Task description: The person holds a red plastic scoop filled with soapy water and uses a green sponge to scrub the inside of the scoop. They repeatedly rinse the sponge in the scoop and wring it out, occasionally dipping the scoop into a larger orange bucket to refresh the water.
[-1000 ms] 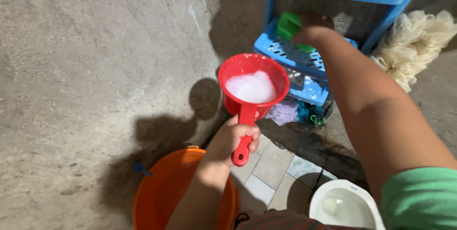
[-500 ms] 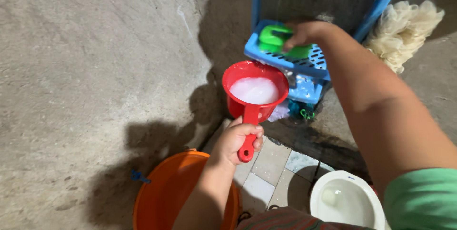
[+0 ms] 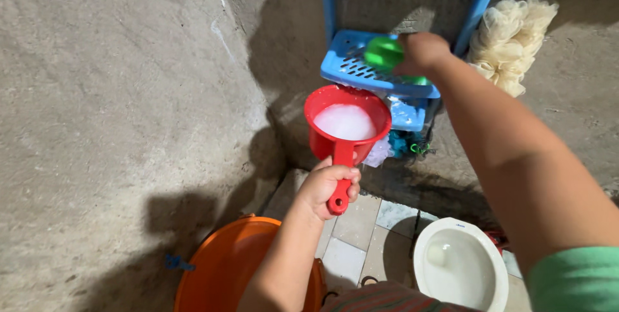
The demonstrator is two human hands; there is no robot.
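My left hand (image 3: pixel 327 185) grips the handle of a red dipper (image 3: pixel 347 125) filled with white foamy water, held level above the floor. My right hand (image 3: pixel 422 54) reaches out to the blue plastic rack (image 3: pixel 361 73) and is closed on a green object (image 3: pixel 383 51) lying on the rack's slotted middle shelf. The dipper hangs just below and in front of that shelf.
An orange bucket (image 3: pixel 222 267) stands at the bottom left against the rough cement wall (image 3: pixel 116 92). A white squat toilet bowl (image 3: pixel 459 270) sits at the lower right on tiled floor (image 3: pixel 358 234). A pale fibrous scrub bundle (image 3: pixel 512 41) hangs right of the rack.
My right hand has stayed on the green object at the rack shelf. The dipper has remained level in my left hand, and the view has shifted slightly downward.
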